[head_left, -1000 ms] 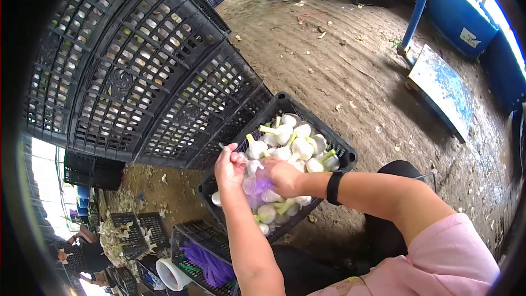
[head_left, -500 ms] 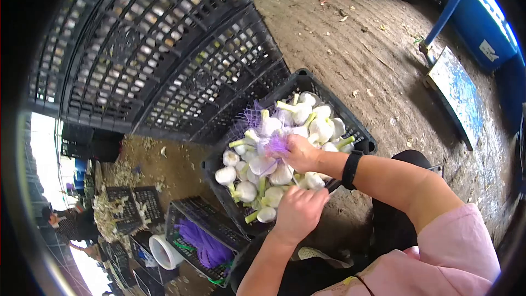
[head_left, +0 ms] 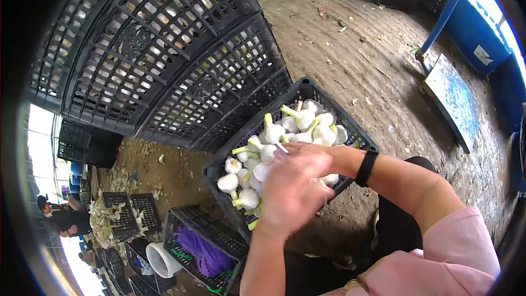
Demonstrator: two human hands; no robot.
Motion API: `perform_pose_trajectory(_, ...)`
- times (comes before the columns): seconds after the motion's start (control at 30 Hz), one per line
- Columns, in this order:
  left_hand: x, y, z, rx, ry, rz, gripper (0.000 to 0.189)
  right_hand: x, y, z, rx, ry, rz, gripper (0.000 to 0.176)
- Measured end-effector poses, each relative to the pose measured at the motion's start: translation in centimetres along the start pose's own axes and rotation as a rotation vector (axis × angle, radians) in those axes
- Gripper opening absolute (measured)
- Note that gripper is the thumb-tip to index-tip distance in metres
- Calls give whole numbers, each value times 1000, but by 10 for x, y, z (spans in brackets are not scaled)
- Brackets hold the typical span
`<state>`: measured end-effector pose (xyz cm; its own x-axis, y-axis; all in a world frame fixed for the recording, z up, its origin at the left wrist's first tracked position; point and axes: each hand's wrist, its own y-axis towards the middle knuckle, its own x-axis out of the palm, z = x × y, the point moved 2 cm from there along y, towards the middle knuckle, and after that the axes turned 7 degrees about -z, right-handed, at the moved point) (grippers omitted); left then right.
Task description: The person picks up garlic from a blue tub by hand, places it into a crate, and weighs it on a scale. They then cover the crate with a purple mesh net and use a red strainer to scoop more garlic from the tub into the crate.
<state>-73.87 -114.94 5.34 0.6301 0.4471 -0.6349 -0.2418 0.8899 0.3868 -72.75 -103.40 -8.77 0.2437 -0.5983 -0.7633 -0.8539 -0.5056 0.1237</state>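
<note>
A black plastic crate (head_left: 359, 131) holds many white garlic bulbs (head_left: 304, 118) with short green stems, several layers of them. My right hand (head_left: 318, 153), with a black band on its wrist, reaches in over the garlic, its fingers mostly hidden behind my left hand. My left hand (head_left: 293, 189) is smeared by motion above the near side of the crate, in front of the right one. A bit of purple mesh (head_left: 280, 155) shows among the bulbs beside my fingers. Whether either hand grips anything cannot be made out.
Tall stacked black crates (head_left: 164, 49) full of garlic rise at the left. Below them are a crate with purple mesh netting (head_left: 205, 249) and a white bucket (head_left: 163, 260). A blue platform scale (head_left: 455, 101) stands right. A person (head_left: 66, 219) works at far left.
My left hand has risen and moved in front of the right hand. The purple mesh bunch my right hand held above the garlic has mostly gone from sight. The view has shifted slightly.
</note>
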Motion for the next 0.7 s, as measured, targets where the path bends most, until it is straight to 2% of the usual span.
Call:
perform_pose_trajectory(0.03, -14, -7, -16, -132, -102, 187, 20, 3, 5, 1, 40, 20, -11, 59)
perform_pose_trajectory(0.07, -28, -10, -30, -265, -36, 355, 22, 5, 9, 2, 79, 39, -22, 59)
perform_pose_trajectory(0.1, -41, -11, -38, -518, -24, 416, 20, 2, 6, -4, 126, -151, -15, 59)
perform_pose_trajectory(0.13, -42, -20, -60, -656, -27, 448, 18, 1, 4, -5, 110, -163, -1, 57)
perform_pose_trajectory(0.17, -37, -28, -73, -767, 67, 332, 15, 0, 3, -5, 95, -174, 12, 55)
perform_pose_trajectory(0.23, -16, -37, -93, -854, -71, 57, 11, -1, 3, -4, 75, -189, 19, 51)
perform_pose_trajectory(0.33, 4, -32, -93, -703, -188, 106, 8, -8, 4, -10, 91, -157, -24, 44)
perform_pose_trajectory(0.5, 17, -30, -107, -825, -210, 116, 6, -19, 5, -16, 146, -148, -208, 39)
perform_pose_trajectory(0.53, 17, -27, -106, -869, -199, 109, 5, -19, 4, -17, 142, -161, -196, 38)
perform_pose_trajectory(0.7, 17, -23, -108, -770, -176, 112, 4, -12, 2, -14, 103, -187, -71, 36)
